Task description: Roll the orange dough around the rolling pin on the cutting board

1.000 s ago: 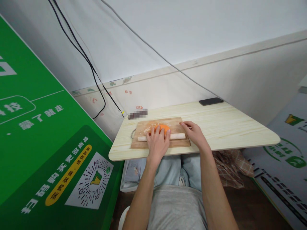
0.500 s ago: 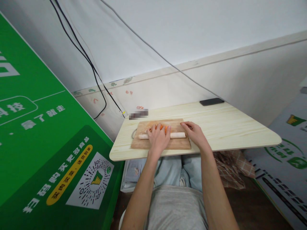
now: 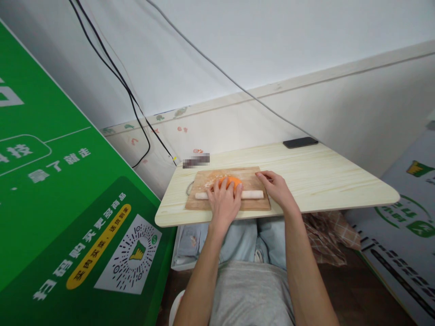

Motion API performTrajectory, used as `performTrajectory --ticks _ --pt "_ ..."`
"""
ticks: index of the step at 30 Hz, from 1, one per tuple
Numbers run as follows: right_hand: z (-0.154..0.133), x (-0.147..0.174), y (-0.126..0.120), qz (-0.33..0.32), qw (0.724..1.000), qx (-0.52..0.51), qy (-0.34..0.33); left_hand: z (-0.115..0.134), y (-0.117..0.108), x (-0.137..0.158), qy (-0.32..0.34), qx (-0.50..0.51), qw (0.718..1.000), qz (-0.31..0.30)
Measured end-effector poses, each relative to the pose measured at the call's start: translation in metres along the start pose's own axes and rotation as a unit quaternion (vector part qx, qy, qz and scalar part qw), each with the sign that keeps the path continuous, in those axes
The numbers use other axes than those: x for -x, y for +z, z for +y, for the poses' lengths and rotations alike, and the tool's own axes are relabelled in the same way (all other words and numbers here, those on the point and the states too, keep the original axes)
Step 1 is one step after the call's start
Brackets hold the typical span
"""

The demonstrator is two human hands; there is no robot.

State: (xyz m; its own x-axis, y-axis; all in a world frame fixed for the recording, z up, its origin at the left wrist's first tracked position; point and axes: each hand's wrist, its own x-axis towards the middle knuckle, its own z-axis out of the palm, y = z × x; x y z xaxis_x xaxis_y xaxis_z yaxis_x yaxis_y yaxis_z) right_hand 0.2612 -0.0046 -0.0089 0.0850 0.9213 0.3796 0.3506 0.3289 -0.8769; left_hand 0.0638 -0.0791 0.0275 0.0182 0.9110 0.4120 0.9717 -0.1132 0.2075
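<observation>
A wooden cutting board (image 3: 251,203) lies near the table's front edge, with a metal ring handle at its left end. On it sits a flattened orange lump that looks like dough (image 3: 234,181), with white powder or crumbs around it. A pale rolling pin (image 3: 253,194) lies across the board on the near side of the lump. My left hand (image 3: 226,199) rests over the pin, its fingers spread flat and their tips on the orange lump. At the board's right edge, my right hand (image 3: 274,185) has thumb and forefinger closed at the far corner; the exact contact is partly hidden.
The light wood-patterned table (image 3: 326,181) stands against a white wall. A black phone (image 3: 300,142) lies at the back, and a pixelated dark object (image 3: 196,160) is at back left. A green printed panel (image 3: 112,199) rises on the left; cables hang along the wall.
My left hand and the rolling pin have shifted slightly toward me, uncovering more of the orange lump. My right hand stays at the board's corner.
</observation>
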Motion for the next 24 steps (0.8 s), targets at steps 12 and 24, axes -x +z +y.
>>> performTrajectory --ticks 12,24 --pt "-0.009 0.002 -0.001 0.009 1.000 -0.013 -0.003 0.001 0.002 -0.017 0.001 0.003 1.000 -0.004" --pt "-0.151 0.082 -0.082 0.028 0.964 -0.200 -0.175 -0.001 0.002 0.003 0.000 0.014 1.000 0.012"
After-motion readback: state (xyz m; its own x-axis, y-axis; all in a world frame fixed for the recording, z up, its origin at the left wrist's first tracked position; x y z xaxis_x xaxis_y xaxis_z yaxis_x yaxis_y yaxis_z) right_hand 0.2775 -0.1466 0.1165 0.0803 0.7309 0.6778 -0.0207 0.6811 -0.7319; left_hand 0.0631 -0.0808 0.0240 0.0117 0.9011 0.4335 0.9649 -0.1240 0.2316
